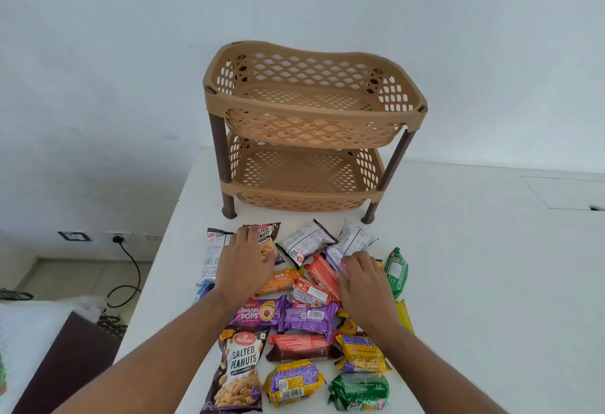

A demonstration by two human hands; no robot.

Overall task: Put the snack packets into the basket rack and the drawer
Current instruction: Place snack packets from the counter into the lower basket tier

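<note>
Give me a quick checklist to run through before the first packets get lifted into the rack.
1. Top basket free to take packets: ok, nothing in it.
2. Bottom basket free: ok, nothing in it.
3. Left hand on a packet: ok, it rests on a salted peanuts packet.
4. Right hand on a packet: ok, fingers touch a white packet; firm grip: cannot tell.
5. Rack stands steady: ok, front legs on the counter.
6. Drawer ready: cannot tell, none in view.

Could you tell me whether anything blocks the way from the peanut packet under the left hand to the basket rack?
Nothing visible does. The left hand rests on the salted peanuts packet, and only bare table lies between it and the empty basket rack.
</note>
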